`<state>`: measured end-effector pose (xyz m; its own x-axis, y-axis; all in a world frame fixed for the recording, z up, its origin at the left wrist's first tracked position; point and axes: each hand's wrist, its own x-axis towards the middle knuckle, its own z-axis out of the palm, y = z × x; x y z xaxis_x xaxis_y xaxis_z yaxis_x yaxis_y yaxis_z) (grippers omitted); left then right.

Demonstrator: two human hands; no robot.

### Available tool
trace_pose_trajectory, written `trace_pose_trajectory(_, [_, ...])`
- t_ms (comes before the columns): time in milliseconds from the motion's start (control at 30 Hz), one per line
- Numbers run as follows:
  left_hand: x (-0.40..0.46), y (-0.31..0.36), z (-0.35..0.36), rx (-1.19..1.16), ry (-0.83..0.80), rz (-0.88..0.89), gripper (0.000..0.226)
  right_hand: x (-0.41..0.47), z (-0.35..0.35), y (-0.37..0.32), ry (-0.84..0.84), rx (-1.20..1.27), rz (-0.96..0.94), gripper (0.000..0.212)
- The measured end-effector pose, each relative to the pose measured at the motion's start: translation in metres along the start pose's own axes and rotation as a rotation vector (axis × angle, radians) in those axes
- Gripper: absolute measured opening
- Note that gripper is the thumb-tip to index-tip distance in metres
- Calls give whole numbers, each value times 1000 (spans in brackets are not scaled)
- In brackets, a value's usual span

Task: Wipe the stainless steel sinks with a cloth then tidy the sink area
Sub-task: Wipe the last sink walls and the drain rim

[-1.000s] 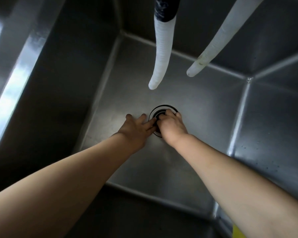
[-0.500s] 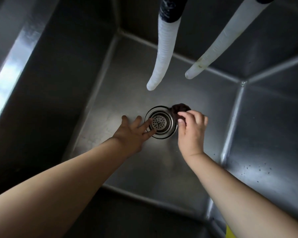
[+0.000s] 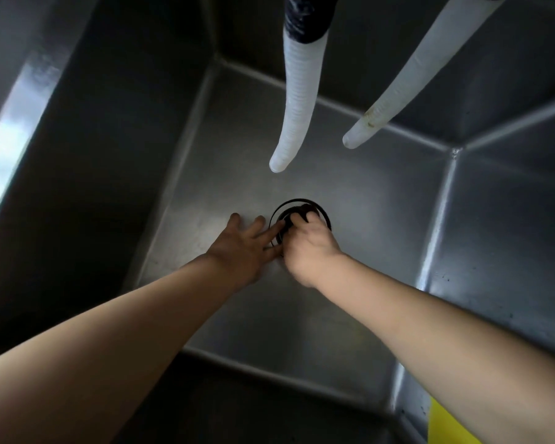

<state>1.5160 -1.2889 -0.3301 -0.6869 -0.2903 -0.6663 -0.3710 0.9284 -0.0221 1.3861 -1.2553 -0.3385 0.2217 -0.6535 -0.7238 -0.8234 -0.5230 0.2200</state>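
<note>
Since half a second ago the right hand [image 3: 310,248] is back over the drain [image 3: 324,210] at the sink [image 3: 350,193] floor's middle, gripping a dark, soft-looking wad [image 3: 306,210]; the left hand [image 3: 242,248] lies flat, fingers spread.

no readable text, labels, numbers

The drain [image 3: 302,219] sits in the sink [image 3: 350,193] floor. The left hand [image 3: 244,248] lies flat just left of it, the right hand [image 3: 308,248] on it (near side). 2 hoses [image 3: 297,107] hang above, farther back.
</note>
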Motion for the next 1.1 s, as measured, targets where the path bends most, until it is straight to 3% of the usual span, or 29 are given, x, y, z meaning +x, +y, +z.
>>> trace_pose_trajectory(100, [1, -2, 2, -1, 11, 5, 60, 5, -5, -1, -30, 29, 3, 39])
trace_pose_trajectory(300, [2, -4, 9, -27, 15, 12, 65, 8, 4, 7, 68, 246, 15, 39])
trace_pose_trajectory(533, [1, -5, 10, -5, 23, 43, 68, -7, 36, 7, 364, 706, 94, 25])
trace_pose_trajectory(700, [1, -5, 11, 14, 37, 55, 70, -20, 46, -2, 672, 1336, 367, 37])
trace_pose_trajectory(867, [0, -4, 14, 54, 54, 56, 69, -39, 41, 26, 794, 2086, 734, 48])
trace_pose_trajectory(1000, [-1, -3, 13, 43, 55, 51, 72, -63, 41, 63, 948, 1976, 1000, 48])
trace_pose_trajectory(1100, [-2, -2, 10, 35, 37, 48, 72, -65, 31, 58, 921, 1864, 954, 50])
